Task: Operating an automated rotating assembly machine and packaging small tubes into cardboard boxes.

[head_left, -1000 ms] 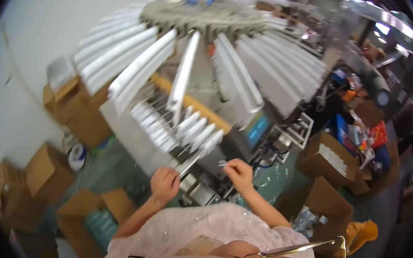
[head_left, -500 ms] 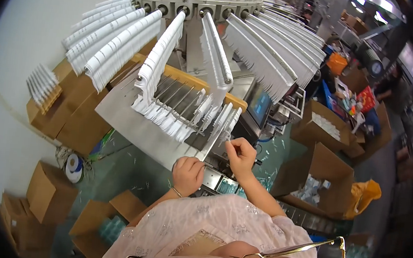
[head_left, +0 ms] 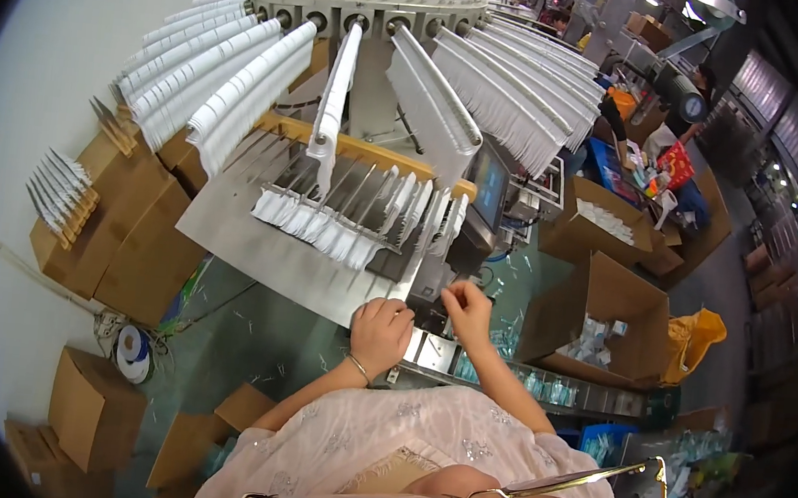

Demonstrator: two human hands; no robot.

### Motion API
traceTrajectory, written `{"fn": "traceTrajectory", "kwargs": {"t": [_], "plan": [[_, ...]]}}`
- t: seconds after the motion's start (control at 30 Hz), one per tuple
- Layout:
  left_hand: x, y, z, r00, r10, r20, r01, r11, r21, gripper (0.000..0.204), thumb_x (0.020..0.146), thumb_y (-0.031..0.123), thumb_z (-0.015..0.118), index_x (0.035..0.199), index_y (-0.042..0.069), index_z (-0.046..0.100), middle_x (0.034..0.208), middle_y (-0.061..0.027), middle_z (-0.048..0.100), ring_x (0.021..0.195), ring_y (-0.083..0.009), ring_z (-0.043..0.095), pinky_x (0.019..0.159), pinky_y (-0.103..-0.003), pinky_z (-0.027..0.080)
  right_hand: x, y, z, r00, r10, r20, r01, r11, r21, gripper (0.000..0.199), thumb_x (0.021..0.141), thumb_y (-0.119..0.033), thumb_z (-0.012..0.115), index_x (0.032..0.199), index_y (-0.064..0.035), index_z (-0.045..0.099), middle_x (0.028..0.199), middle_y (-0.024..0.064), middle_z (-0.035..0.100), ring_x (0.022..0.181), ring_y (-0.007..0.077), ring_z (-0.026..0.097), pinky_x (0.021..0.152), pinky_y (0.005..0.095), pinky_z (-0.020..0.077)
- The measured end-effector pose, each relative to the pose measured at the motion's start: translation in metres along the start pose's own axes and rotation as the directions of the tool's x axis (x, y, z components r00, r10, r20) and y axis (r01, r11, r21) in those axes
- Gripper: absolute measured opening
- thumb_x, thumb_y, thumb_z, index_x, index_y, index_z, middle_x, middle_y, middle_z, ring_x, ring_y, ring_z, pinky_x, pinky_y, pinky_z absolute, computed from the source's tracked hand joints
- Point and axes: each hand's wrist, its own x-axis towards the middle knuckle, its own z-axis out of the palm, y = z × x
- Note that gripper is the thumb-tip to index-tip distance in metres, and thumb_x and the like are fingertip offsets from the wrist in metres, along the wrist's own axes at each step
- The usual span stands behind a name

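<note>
My left hand is closed at the front corner of a flat metal plate, its fingers curled down; anything under them is hidden. Just right of the plate, my right hand has thumb and fingertips pinched together; whatever they hold is too small to make out. Beyond both hands, a wooden bar with metal rods lies across the plate. White looped strings hang bunched on its rods. Above it, a round metal carousel carries long arms draped with white strings.
A screen stands right of the plate, and a conveyor runs below it. An open cardboard box with small pale pieces is at the right. More boxes, holding spare rod racks, stand left. A wire spool lies on the floor.
The carousel's hanging arms have shifted sideways over the plate. My right hand has drawn back from the strings at the rods' right end. My left hand sits slightly farther right.
</note>
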Motion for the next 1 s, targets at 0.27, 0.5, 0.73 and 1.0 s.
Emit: {"fn": "traceTrajectory", "kwargs": {"t": [0.27,0.5,0.73,1.0], "plan": [[0.003,-0.049,-0.051,0.983,-0.115,-0.146,0.065,0.948,-0.31,0.002,0.071,0.003,0.056,0.072,0.002,0.056,0.075,-0.009,0.058,0.065,-0.021,0.053,0.06,-0.029,0.043,-0.033,-0.015,-0.004,0.972,-0.129,0.197,0.134,0.991,-0.01,0.007,0.072,-0.005,0.059,0.077,-0.0007,0.057,0.074,0.0098,0.055,0.065,0.0221,0.054,0.057,0.0285,0.043],[0.065,-0.255,-0.103,0.885,-0.267,-0.38,0.333,0.936,0.117,0.015,0.072,0.005,0.051,0.084,0.001,0.06,0.079,-0.0157,0.056,0.071,-0.0309,0.052,0.064,-0.036,0.042,-0.004,-0.045,0.03,0.833,-0.475,0.284,0.521,0.846,-0.113,0.038,0.069,-0.01,0.06,0.104,0.0007,0.051,0.11,0.0172,0.047,0.1,0.0342,0.045,0.084,0.0372,0.0383],[0.096,-0.311,-0.1,0.998,0.051,0.039,-0.061,0.941,0.332,0.021,0.069,0.006,0.051,0.087,0.003,0.061,0.082,-0.0145,0.058,0.085,-0.0321,0.052,0.075,-0.038,0.042,0.025,-0.046,0.068,0.834,-0.42,0.358,0.537,0.767,-0.351,0.047,0.073,-0.023,0.057,0.111,0.0019,0.044,0.121,0.0168,0.039,0.109,0.0375,0.036,0.092,0.0436,0.0284],[0.108,-0.277,-0.088,0.988,-0.075,0.137,0.042,0.973,0.228,0.018,0.071,0.005,0.056,0.089,0.004,0.062,0.086,-0.0141,0.057,0.085,-0.0305,0.052,0.074,-0.035,0.042,0.032,-0.036,0.076,0.851,-0.369,0.373,0.516,0.72,-0.464,0.049,0.077,-0.031,0.053,0.115,-0.0027,0.041,0.123,0.0136,0.037,0.11,0.0377,0.034,0.091,0.0457,0.027]]}}
